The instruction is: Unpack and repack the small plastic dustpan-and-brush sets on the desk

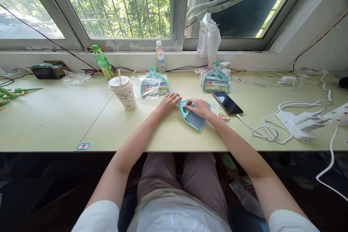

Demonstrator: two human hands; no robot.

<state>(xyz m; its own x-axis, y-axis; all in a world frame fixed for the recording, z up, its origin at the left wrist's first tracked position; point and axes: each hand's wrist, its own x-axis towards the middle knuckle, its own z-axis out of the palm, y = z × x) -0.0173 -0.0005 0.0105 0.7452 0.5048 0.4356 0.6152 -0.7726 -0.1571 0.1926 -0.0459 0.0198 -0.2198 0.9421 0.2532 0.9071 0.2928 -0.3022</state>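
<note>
A small teal dustpan with a hand brush [193, 119] nested in it lies slanted on the table, its grey-blue bristles toward me. My left hand [170, 102] has its bent fingers at the far end of the handle, holding it. My right hand [200, 108] is closed at the middle of the set, thumb and fingers pinching the brush's handle part. Beside my right hand lies a printed card [219, 110], partly covered by the wrist. Two similar sets stand farther back in clear plastic: a left wrapped set [154, 85] and a right wrapped set [216, 79].
A lidded paper cup [123, 93] with a straw stands left of my arm. Behind are a green bottle [103, 62] and a clear bottle [160, 58]. On the right lie a phone [227, 103], a power strip [295, 125] and tangled white cables. Crumpled plastic [77, 78] lies back left.
</note>
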